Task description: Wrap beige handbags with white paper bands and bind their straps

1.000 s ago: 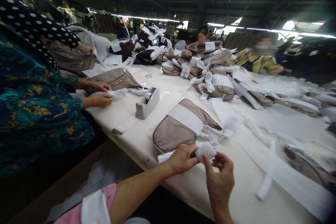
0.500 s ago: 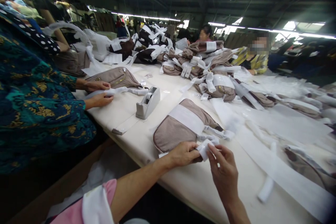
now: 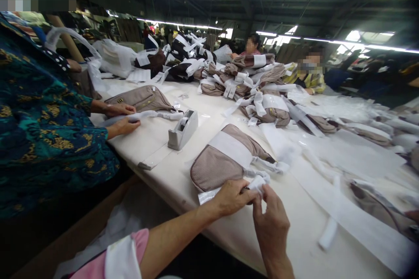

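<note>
A taupe bag (image 3: 212, 165) lies flat on the table before me, a wide white band (image 3: 231, 148) across its middle. Its strap (image 3: 257, 183) is wrapped in thin white sheet and comes off the bag's right side. My left hand (image 3: 234, 196) is closed round the strap near its end, at the bag's lower edge. From the right, my right hand (image 3: 270, 211) pinches the white wrapping on the same strap, fingertips almost meeting the left ones. A clear-and-white tag (image 3: 207, 196) sticks out under the bag beside my left wrist.
A grey tape dispenser (image 3: 183, 130) stands left of the bag. Beyond it, a co-worker's hands (image 3: 126, 117) hold a wrapped strap by another taupe bag (image 3: 140, 99). Bags are piled (image 3: 245, 76) at the back. White sheets (image 3: 347, 200) and a white roll (image 3: 329, 231) lie at right.
My right hand has moved slightly left and down, closer to my left hand. The wrapping between them is now more covered by my fingers. More of the tag shows.
</note>
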Demonstrator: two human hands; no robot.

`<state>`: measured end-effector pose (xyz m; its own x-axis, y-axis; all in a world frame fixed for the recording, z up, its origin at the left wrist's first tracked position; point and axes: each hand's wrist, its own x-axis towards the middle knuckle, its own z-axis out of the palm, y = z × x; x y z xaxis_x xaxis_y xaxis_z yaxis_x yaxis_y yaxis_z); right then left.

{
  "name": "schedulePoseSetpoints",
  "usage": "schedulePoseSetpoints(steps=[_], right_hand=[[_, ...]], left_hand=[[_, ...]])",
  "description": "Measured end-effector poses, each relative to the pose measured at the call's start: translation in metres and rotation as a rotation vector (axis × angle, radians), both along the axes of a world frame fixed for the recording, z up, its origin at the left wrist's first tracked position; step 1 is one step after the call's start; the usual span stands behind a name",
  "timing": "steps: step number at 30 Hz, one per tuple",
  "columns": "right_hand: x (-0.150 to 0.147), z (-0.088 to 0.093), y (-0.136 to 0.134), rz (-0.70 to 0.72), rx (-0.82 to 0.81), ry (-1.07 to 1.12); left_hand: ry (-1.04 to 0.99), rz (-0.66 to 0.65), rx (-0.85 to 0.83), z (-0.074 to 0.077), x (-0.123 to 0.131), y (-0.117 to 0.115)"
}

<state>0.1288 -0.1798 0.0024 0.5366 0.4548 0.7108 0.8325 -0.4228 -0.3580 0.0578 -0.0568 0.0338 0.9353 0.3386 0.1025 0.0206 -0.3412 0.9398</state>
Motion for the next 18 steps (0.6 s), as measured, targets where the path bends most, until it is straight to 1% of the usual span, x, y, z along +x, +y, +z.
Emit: schedulePoseSetpoints(steps=[3, 5, 7, 10, 12, 13, 15, 18], right_hand=[[0.000, -0.001, 0.001, -0.005, 0.025, 0.047], [0.002, -0.002, -0.001, -0.021, 0.034, 0.089], [0.004, -0.003, -0.004, -0.026, -0.004, 0.090], [0.007, -0.006, -0.010, -0.010, -0.141, 0.009], [0.008, -0.008, -0.013, -0.037, -0.197, -0.012], [0.008, -0.009, -0.014, -0.055, -0.202, 0.000], [0.009, -0.012, -0.015, -0.108, -0.184, 0.016], [0.011, -0.015, -0.015, -0.147, -0.193, -0.038]], left_hand=[[0.019, 0.078, -0.011, -0.004, 0.003, -0.005], [0.028, 0.105, 0.044, -0.007, 0.006, -0.008], [0.031, 0.116, 0.164, -0.010, 0.009, -0.012], [0.023, 0.137, 0.453, -0.014, 0.012, -0.017], [0.025, 0.132, 0.601, -0.015, 0.013, -0.020], [0.028, 0.122, 0.637, -0.015, 0.014, -0.021], [0.032, 0.093, 0.660, -0.015, 0.015, -0.022], [0.038, 0.056, 0.688, -0.014, 0.017, -0.022]])
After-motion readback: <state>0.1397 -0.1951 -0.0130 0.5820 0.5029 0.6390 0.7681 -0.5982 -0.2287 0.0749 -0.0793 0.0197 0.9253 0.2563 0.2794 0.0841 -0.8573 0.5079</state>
